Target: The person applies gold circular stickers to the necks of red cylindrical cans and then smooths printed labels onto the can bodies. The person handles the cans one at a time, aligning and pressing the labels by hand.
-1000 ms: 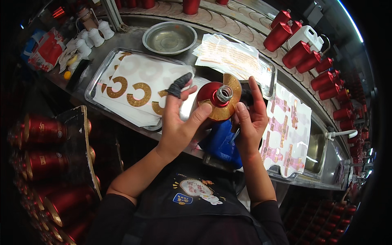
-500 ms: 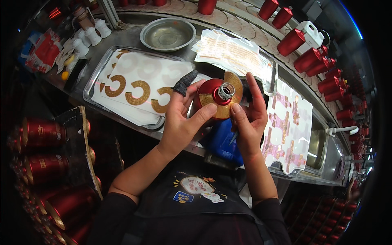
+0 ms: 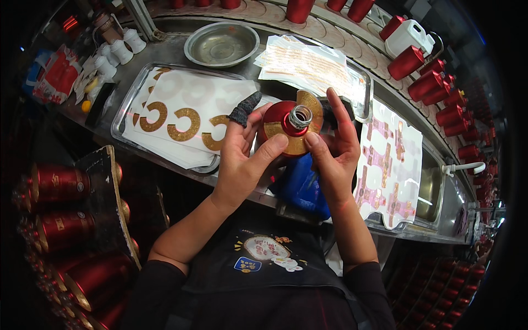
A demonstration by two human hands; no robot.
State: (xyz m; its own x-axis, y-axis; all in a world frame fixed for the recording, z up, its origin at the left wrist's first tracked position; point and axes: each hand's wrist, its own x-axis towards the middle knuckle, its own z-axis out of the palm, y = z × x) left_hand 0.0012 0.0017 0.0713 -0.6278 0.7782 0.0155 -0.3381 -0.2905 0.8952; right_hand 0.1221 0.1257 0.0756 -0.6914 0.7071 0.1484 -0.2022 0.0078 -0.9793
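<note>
A red bottle (image 3: 273,115) with an open threaded neck is held between my two hands, its mouth tilted toward me. A gold C-shaped decal (image 3: 297,144) lies round its shoulder, and one end of it (image 3: 309,101) stands up at the far right of the neck. My left hand (image 3: 248,144) grips the bottle's left side, its thumb pressing the decal; a dark cover wraps the index finger. At the right, my right hand (image 3: 334,148) pinches the decal's near edge with the thumb, index finger raised. A blue object (image 3: 303,190) sits below the bottle.
Left, a metal tray (image 3: 118,124) carries sheets of gold C-shaped decals (image 3: 184,125). Behind stand a metal basin (image 3: 221,47) and a stack of printed sheets (image 3: 308,63). At right are a pink-and-gold decal sheet (image 3: 388,165), a sink (image 3: 429,198), and a conveyor (image 3: 258,21) carrying red bottles.
Red bottles on the conveyor have shifted along to the right. My hands and the held bottle have barely moved; my left thumb and right thumb still press the decal.
</note>
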